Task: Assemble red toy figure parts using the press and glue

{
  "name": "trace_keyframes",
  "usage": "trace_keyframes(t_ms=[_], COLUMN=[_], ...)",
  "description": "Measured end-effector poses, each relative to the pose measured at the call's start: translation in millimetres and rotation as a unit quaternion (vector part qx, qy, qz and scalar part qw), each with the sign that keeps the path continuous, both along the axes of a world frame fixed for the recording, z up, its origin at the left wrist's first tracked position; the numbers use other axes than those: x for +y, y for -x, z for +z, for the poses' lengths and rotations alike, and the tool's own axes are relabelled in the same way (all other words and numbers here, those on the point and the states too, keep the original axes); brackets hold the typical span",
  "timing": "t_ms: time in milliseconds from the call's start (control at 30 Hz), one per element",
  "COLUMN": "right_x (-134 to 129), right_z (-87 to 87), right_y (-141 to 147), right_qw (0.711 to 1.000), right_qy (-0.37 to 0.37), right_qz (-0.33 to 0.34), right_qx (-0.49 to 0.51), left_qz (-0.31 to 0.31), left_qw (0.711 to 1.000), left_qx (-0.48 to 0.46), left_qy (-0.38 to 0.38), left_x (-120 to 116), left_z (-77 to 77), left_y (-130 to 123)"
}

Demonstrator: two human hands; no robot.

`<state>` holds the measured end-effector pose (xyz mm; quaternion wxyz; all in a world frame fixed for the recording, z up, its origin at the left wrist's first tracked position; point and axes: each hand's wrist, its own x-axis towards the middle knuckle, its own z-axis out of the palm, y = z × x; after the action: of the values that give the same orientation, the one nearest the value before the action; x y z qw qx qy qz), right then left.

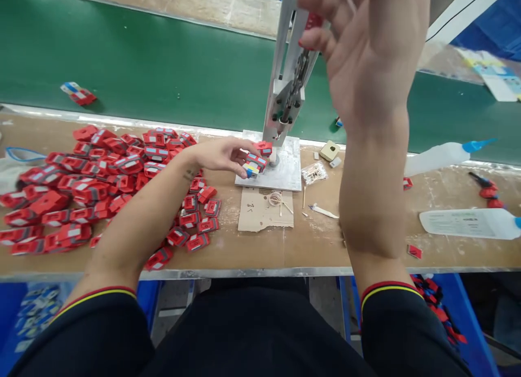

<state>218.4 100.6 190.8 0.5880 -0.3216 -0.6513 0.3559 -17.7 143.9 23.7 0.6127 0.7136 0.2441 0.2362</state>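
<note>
My left hand (223, 153) pinches a small red, grey and blue plastic toy piece (256, 161) between thumb and fingers. The piece is over the metal base plate (287, 173) of an upright hand press (287, 103), under its plunger. Raised high in front of the press, my right hand (345, 46) curls its fingers around the red handle (314, 21) of the press lever; part of that grip is cut off at the top edge. To the left of my left hand lies a large heap of similar red pieces (87, 187).
A torn cardboard piece (254, 211), a bag of cotton swabs (314, 172) and a white-handled tool (324, 211) lie by the press. Two plastic bottles (468, 224) lie at right. Behind runs a green belt (163, 68) carrying a toy piece (78, 93). Blue bins (468, 312) stand below.
</note>
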Motion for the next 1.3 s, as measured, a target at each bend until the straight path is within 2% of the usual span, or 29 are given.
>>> trace_keyframes(t_ms=[67, 133, 200, 267, 300, 333, 400, 467, 533, 633, 700, 767, 867, 1000, 1067, 1133, 1200, 1300], right_x=[-15.8, -39.9, -62.4, -78.4, -83.8, -87.9, -93.7, -98.8, -105.0, -115.6, -120.9, -123.4, -123.1, -115.0, -99.7, -69.9, -26.0, 50.0], right_z=[-27.2, -70.0, -116.6, -156.0, -170.9, -182.3, -195.1, -197.8, -193.9, -182.7, -176.2, -173.2, -175.2, -179.6, -179.6, -178.5, -176.9, -175.4], right_y=[-6.9, -16.0, -24.4, -28.1, -27.8, -26.1, -21.1, -17.6, -19.0, -31.0, -42.3, -52.9, -64.4, -73.2, -79.1, -88.0, -98.7, -111.8], right_qw=[0.997, 0.994, 0.994, 0.988, 0.985, 0.982, 0.982, 0.987, 0.993, 0.989, 0.971, 0.949, 0.929, 0.918, 0.920, 0.919, 0.905, 0.856], right_qy=[-0.065, -0.095, -0.050, 0.014, 0.046, 0.072, 0.096, 0.083, 0.047, -0.014, -0.046, -0.058, -0.042, -0.002, 0.051, 0.118, 0.170, 0.192], right_qz=[-0.025, -0.036, -0.016, 0.024, 0.043, 0.059, 0.072, 0.060, 0.031, -0.044, -0.109, -0.155, -0.169, -0.175, -0.174, -0.168, -0.168, -0.173], right_qx=[-0.023, -0.028, -0.095, -0.153, -0.162, -0.162, -0.145, -0.121, -0.100, -0.138, -0.207, -0.270, -0.328, -0.357, -0.347, -0.337, -0.353, -0.448], left_qz=[-0.009, 0.008, 0.067, 0.118, 0.112, 0.080, -0.028, -0.108, -0.116, -0.086, -0.055, 0.005, 0.073, 0.134, 0.176, 0.220, 0.256, 0.287], left_qw=[0.998, 0.994, 0.986, 0.977, 0.976, 0.979, 0.982, 0.977, 0.977, 0.978, 0.974, 0.968, 0.961, 0.956, 0.953, 0.952, 0.954, 0.953], left_qx=[-0.033, -0.067, -0.096, -0.118, -0.121, -0.117, -0.098, -0.088, -0.096, -0.110, -0.129, -0.171, -0.217, -0.214, -0.184, -0.146, -0.113, -0.081], left_qy=[0.045, 0.091, 0.122, 0.136, 0.142, 0.149, 0.162, 0.161, 0.152, 0.158, 0.178, 0.185, 0.156, 0.151, 0.166, 0.152, 0.110, 0.044], left_x=[-14.0, -28.3, -40.8, -50.2, -53.7, -56.4, -60.0, -62.0, -63.1, -63.7, -62.5, -59.2, -52.8, -48.4, -47.1, -44.1, -38.7, -27.4], left_z=[2.6, 0.2, -4.8, -8.5, -9.1, -8.7, -5.6, -2.3, -1.7, -8.5, -16.9, -25.4, -32.8, -32.0, -31.4, -33.1, -37.4, -46.5], left_y=[13.4, 24.4, 29.5, 26.6, 22.3, 16.5, 2.9, -8.6, -13.3, -6.0, 3.6, 11.0, 12.2, 2.7, -1.7, -5.7, -10.9, -21.8])
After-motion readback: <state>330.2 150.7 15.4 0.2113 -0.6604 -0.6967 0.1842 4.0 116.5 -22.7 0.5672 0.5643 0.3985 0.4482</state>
